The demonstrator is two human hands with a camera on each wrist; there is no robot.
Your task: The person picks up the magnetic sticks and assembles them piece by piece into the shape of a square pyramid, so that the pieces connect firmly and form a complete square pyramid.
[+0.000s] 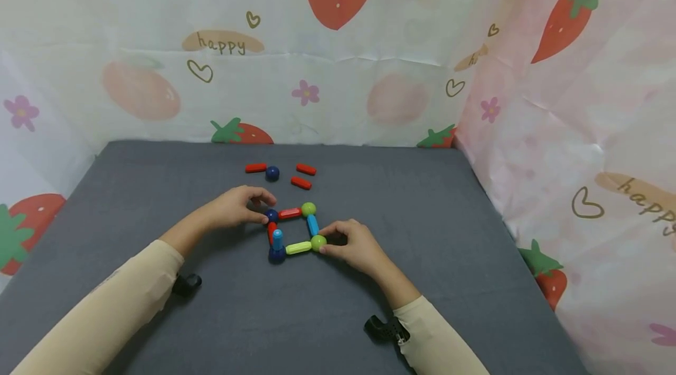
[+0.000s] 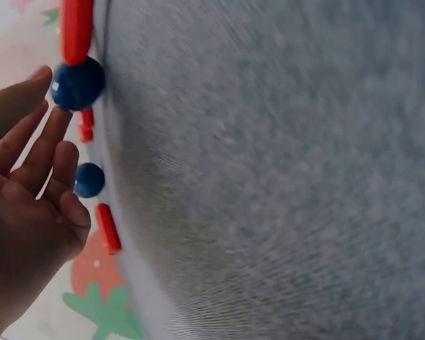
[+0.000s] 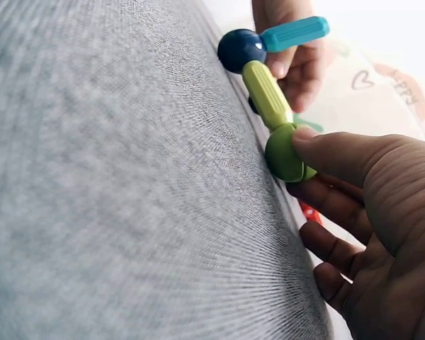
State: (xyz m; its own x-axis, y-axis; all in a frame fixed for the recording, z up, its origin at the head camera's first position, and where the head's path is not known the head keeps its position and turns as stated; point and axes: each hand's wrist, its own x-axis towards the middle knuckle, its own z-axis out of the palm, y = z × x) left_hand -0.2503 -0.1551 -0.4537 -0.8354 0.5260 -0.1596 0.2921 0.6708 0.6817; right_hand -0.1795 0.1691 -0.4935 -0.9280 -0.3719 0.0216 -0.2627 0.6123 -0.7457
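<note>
A four-sided frame of magnetic rods and balls lies on the table. At its back left corner, my left hand (image 1: 240, 208) holds a dark blue ball (image 2: 78, 83) between thumb and fingertips. My right hand (image 1: 356, 246) pinches the green ball (image 3: 286, 154) at the front right corner. Red rods (image 1: 290, 213) form the back and left sides, a light blue rod (image 1: 313, 225) the right side, and a yellow-green rod (image 3: 267, 93) the front. Another green ball (image 1: 308, 209) sits at the back right. From the front left dark blue ball (image 1: 277, 254), a blue rod (image 3: 295, 33) stands upright.
Behind the frame lie a loose red rod (image 1: 256, 168) beside a dark blue ball (image 1: 272, 174), and two more red rods, one nearer (image 1: 301, 182) and one farther (image 1: 306, 169). A strawberry-print cloth (image 1: 338, 99) rises along the back and sides of the grey table (image 1: 422, 205).
</note>
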